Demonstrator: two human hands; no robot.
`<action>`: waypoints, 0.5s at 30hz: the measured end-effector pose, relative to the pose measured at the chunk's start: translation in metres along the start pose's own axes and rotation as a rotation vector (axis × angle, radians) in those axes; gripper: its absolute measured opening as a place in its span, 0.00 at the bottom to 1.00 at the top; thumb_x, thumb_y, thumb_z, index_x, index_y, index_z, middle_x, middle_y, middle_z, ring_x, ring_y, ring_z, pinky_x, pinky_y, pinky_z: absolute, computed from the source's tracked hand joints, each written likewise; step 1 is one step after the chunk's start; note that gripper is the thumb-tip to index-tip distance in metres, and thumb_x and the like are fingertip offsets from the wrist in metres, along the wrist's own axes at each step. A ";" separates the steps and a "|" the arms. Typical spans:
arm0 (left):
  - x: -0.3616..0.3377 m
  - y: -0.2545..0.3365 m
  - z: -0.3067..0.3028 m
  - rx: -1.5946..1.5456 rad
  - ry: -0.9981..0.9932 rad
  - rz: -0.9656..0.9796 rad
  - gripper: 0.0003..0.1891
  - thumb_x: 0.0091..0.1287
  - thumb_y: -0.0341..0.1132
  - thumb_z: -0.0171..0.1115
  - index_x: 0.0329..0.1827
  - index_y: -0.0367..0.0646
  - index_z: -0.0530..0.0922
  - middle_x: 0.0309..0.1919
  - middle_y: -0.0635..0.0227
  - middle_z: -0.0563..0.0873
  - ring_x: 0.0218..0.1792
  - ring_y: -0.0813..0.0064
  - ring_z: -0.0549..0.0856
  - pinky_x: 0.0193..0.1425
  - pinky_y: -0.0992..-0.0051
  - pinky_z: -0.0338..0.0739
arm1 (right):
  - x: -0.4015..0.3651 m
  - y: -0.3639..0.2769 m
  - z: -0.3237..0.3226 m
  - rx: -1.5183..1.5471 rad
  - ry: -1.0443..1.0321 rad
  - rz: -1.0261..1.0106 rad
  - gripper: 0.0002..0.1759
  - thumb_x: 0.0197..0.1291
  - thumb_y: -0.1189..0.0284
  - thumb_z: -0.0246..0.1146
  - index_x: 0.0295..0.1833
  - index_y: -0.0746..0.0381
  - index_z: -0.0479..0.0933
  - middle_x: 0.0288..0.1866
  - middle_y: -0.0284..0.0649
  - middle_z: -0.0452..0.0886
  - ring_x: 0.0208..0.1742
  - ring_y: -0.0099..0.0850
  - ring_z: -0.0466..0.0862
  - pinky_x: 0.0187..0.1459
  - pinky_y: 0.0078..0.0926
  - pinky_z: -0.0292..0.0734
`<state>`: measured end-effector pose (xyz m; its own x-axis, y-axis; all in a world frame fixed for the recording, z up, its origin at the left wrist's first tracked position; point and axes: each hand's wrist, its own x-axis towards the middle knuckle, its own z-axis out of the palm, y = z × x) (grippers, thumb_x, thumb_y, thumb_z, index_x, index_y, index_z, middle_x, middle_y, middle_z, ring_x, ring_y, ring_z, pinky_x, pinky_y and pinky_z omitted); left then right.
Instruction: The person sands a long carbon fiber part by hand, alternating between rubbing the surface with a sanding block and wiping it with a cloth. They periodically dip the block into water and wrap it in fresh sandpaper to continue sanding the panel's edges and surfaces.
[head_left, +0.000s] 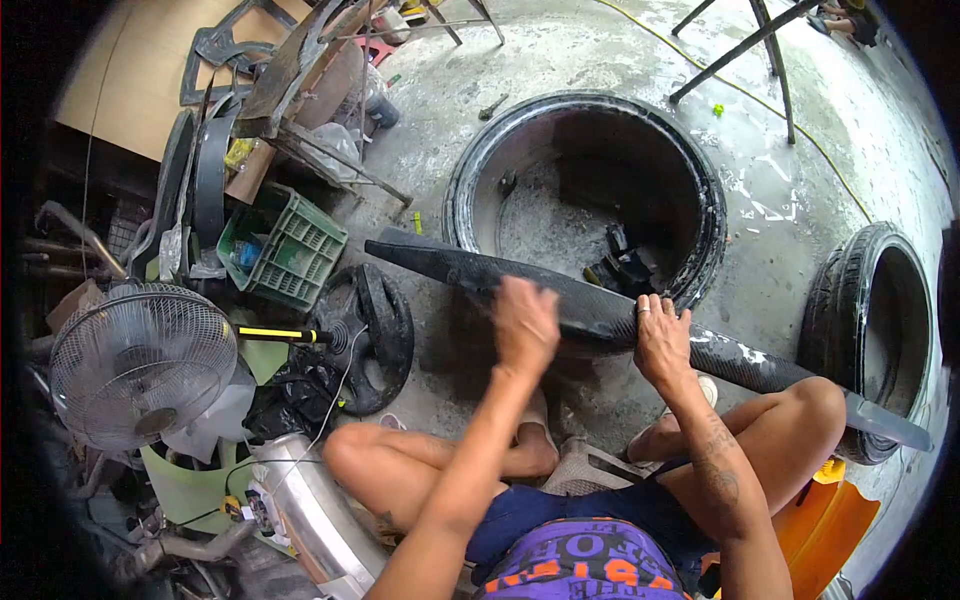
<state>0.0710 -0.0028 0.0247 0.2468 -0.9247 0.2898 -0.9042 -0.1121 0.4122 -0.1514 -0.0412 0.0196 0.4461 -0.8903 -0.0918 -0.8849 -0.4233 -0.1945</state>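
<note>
A long black carbon-weave panel [450,266] lies across my knees, running from the upper left down to a grey tip at the lower right. My right hand [662,337] grips it from above near the middle, fingers curled over its edge. My left hand [524,322] rests flat on the panel's surface a little to the left, blurred by motion; whether it holds anything under the palm is hidden. I sit low with both knees bent under the panel.
A large tyre [585,190] lies flat on the wet concrete ahead, with black scraps inside. A second tyre [880,330] lies at the right. At the left are a fan [140,365], a green crate [285,245], a black wheel [365,335] and piled junk.
</note>
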 end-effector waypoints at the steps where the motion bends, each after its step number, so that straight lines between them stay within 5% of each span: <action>1: 0.017 -0.027 -0.010 0.007 0.063 -0.140 0.14 0.73 0.39 0.59 0.42 0.34 0.70 0.43 0.48 0.74 0.43 0.47 0.77 0.50 0.53 0.73 | -0.001 -0.001 0.001 -0.007 0.000 -0.001 0.26 0.57 0.77 0.62 0.63 0.64 0.72 0.54 0.44 0.77 0.61 0.45 0.78 0.57 0.55 0.70; 3: 0.029 -0.070 -0.012 0.110 0.276 -0.150 0.13 0.71 0.38 0.59 0.41 0.35 0.71 0.39 0.47 0.75 0.42 0.46 0.77 0.48 0.51 0.71 | -0.001 -0.001 0.003 0.014 -0.006 0.014 0.26 0.57 0.77 0.62 0.64 0.64 0.72 0.55 0.43 0.77 0.62 0.45 0.79 0.58 0.56 0.70; 5: 0.022 -0.024 -0.011 0.014 0.094 -0.322 0.14 0.71 0.39 0.58 0.39 0.34 0.72 0.37 0.47 0.76 0.42 0.46 0.78 0.48 0.50 0.72 | -0.002 -0.002 0.007 -0.027 0.044 0.015 0.26 0.57 0.77 0.62 0.64 0.63 0.72 0.56 0.43 0.77 0.63 0.44 0.78 0.59 0.57 0.70; 7: -0.005 0.046 -0.003 0.035 -0.070 -0.077 0.14 0.70 0.36 0.62 0.44 0.33 0.72 0.40 0.46 0.76 0.44 0.43 0.78 0.50 0.50 0.72 | -0.002 0.001 0.015 -0.027 0.045 0.017 0.26 0.57 0.76 0.62 0.64 0.63 0.72 0.57 0.42 0.77 0.64 0.43 0.77 0.60 0.57 0.69; 8: -0.020 0.053 0.014 0.014 0.033 0.015 0.14 0.69 0.37 0.63 0.44 0.33 0.74 0.41 0.47 0.76 0.47 0.45 0.78 0.52 0.51 0.73 | -0.002 0.000 0.010 -0.009 0.024 0.026 0.26 0.57 0.76 0.62 0.64 0.63 0.72 0.57 0.42 0.77 0.64 0.43 0.77 0.61 0.57 0.69; 12: 0.015 -0.047 0.001 0.127 -0.006 -0.015 0.15 0.71 0.39 0.62 0.47 0.34 0.73 0.42 0.47 0.76 0.48 0.45 0.78 0.52 0.52 0.73 | -0.004 0.000 0.008 -0.013 0.049 0.009 0.25 0.57 0.77 0.60 0.62 0.63 0.73 0.55 0.42 0.77 0.64 0.42 0.77 0.61 0.56 0.68; 13: 0.035 -0.061 -0.023 -0.015 0.147 -0.206 0.14 0.72 0.38 0.60 0.44 0.34 0.71 0.41 0.48 0.75 0.46 0.45 0.77 0.50 0.51 0.72 | -0.004 0.001 0.010 -0.014 0.082 0.012 0.24 0.57 0.77 0.60 0.61 0.63 0.73 0.54 0.42 0.77 0.64 0.42 0.77 0.61 0.56 0.68; 15: 0.047 -0.132 -0.023 0.147 0.308 -0.185 0.13 0.72 0.36 0.58 0.43 0.33 0.69 0.41 0.46 0.73 0.45 0.44 0.77 0.51 0.50 0.71 | -0.003 0.001 0.009 -0.012 0.088 0.013 0.23 0.58 0.77 0.60 0.61 0.63 0.74 0.54 0.42 0.77 0.63 0.42 0.77 0.61 0.55 0.68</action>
<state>0.2102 -0.0234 0.0036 0.4833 -0.7339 0.4774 -0.8694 -0.3384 0.3599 -0.1523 -0.0376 0.0111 0.4213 -0.9069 -0.0077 -0.8924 -0.4130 -0.1817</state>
